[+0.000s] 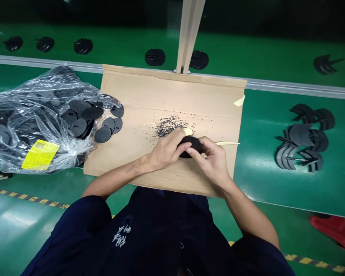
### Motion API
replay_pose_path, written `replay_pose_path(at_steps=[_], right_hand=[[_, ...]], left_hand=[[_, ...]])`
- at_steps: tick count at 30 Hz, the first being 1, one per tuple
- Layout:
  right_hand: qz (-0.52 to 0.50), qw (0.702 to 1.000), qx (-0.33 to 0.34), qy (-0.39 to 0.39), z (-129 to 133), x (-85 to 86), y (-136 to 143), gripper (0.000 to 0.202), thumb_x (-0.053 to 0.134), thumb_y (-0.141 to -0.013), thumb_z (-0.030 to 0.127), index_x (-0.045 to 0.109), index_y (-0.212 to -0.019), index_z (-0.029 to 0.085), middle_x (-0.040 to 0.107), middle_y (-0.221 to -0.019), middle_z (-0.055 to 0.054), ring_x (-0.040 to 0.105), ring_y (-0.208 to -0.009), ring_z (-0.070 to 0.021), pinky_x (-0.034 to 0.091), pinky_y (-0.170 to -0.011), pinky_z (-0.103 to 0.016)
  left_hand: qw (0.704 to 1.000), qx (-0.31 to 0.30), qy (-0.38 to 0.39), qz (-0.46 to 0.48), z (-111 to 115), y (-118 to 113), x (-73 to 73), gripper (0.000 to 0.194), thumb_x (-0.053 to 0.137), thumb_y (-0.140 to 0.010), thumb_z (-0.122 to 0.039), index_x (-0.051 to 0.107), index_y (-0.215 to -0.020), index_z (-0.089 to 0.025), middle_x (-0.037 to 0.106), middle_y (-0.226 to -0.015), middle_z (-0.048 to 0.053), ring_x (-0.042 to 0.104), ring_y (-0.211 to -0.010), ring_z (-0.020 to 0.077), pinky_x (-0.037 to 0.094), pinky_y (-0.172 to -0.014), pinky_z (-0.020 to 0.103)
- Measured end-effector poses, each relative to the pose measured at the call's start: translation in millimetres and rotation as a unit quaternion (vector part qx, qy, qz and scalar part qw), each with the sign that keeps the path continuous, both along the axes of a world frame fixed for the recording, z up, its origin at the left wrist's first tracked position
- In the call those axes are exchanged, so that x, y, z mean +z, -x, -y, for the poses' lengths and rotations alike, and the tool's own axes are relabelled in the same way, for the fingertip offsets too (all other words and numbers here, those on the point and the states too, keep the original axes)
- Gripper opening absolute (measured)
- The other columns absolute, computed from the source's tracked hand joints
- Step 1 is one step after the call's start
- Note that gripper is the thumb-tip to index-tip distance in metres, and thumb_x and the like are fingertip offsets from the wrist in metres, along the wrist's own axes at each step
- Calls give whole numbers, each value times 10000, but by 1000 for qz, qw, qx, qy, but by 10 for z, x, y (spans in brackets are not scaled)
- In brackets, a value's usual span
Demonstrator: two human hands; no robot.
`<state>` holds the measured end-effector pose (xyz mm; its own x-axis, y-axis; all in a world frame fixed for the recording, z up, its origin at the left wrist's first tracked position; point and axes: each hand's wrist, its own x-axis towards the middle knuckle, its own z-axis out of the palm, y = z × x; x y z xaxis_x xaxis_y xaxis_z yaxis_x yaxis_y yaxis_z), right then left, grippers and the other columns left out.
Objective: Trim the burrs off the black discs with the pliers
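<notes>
A clear plastic bag [20, 130] with a yellow rectangular label [40, 154] is lying leftmost, with flat black discs [102, 135] resting beside it on a brown cardboard sheet [132, 88]. Black crumbs [168, 125] are lying scattered; the left hand [165, 149] and right hand [216, 158] are gripping a round black piece [194, 143] over the cardboard. Curved black pieces [300, 134] are resting on the green worktop [261, 168].

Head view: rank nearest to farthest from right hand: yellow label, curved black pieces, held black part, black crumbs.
1. Held black part: in the right hand.
2. Black crumbs: on cardboard, ahead-left.
3. Curved black pieces: on green tabletop, right.
4. Yellow label: on plastic bag, far left.
</notes>
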<state>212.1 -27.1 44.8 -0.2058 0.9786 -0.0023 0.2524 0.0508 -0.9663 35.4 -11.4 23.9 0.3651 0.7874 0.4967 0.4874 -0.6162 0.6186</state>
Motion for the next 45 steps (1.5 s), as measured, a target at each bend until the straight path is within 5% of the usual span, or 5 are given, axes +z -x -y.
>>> replay_pose_path(at_steps=[18,23,30,39,45], right_hand=[[48,995,16,-81,33,-48,-30,188,647,-954,415,677,-957,229,706,-835,-12,635,-703,-147,529,-696,-281],[20,994,-2,-103,61,-77,-47,156,670,-941,380,705,-988,236,753,-880,-29,698,-724,-170,571,-691,-298],[-3,975,-17,-223,110,-195,-62,98,673,-938,296,737,-1007,270,803,-925,-40,759,-743,-187,615,-658,-301],[4,947,-22,-321,111,-223,-11,198,666,-925,163,715,-1099,245,812,-997,-36,793,-851,-191,662,-722,-278],[-27,953,-11,-302,120,-217,7,280,686,-893,104,709,-1129,255,810,-1019,-26,793,-895,-188,662,-763,-262]], left_hand=[[997,43,-68,-22,63,-42,-77,352,342,-1088,-423,552,-1181,-156,729,-1010,101,730,-914,182,618,-762,299],[996,-11,18,83,80,-9,44,415,465,-1052,-463,520,-1317,-148,729,-1031,96,722,-921,160,611,-779,276],[991,-75,5,111,53,102,252,301,658,-955,-446,700,-1145,-216,738,-1012,65,687,-897,155,582,-770,312],[979,-85,-33,183,93,55,220,334,730,-918,-309,712,-1228,-185,762,-938,85,686,-867,162,567,-755,311],[978,-65,-45,195,103,54,217,418,783,-877,-296,700,-1284,-243,768,-875,45,687,-793,133,555,-707,268]])
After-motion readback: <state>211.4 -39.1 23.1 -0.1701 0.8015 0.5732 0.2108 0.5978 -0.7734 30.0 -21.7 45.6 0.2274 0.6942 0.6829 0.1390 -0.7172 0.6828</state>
